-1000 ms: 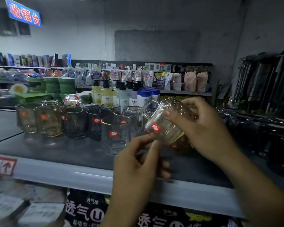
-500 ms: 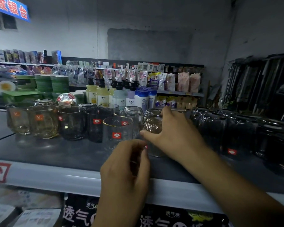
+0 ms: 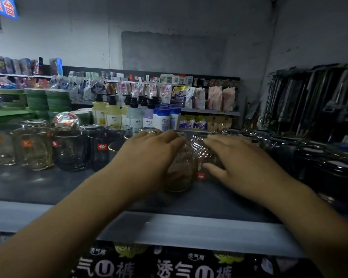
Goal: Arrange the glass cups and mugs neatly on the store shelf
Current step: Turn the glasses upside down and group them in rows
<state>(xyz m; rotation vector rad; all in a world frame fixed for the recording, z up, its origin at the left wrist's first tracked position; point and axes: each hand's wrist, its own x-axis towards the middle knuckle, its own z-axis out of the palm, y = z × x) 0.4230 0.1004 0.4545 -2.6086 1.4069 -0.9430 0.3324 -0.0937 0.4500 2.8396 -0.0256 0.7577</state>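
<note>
Head view: I read the step in hand as seating and aligning two glasses in the front row of the grey metal shelf [image 3: 38,185]. The left hand [image 3: 149,155] grips a smooth amber-tinted glass cup [image 3: 180,175] from above, fingers curled over its rim; the cup stands upright on the shelf deck. The right hand [image 3: 243,161] holds a clear diamond-textured glass mug [image 3: 199,151] between fingers on top and thumb below. The mug sits just beside the cup, touching it or nearly so, and I cannot tell whether its base rests fully on the deck. To the left stands a row of clear and smoky glass cups [image 3: 70,149]; to the right, dark glassware [image 3: 329,169] that is too dim to make out. In my judgement, the next move calls for squaring both pieces with the left-hand row, then letting go slowly so glass does not knock against glass. Labels: the mug carries a small red sticker [image 3: 201,176], text illegible. One smoky cup shows a red diamond label [image 3: 101,146], unreadable. A clear cup bears an orange sticker [image 3: 27,143] with a Y-like mark. The blue sign [image 3: 2,8] shows a white "台". Black packaging [image 3: 129,265] below the shelf reads "透气" in large white characters. Print on the pump bottles [image 3: 113,115] is too small to read.
</note>
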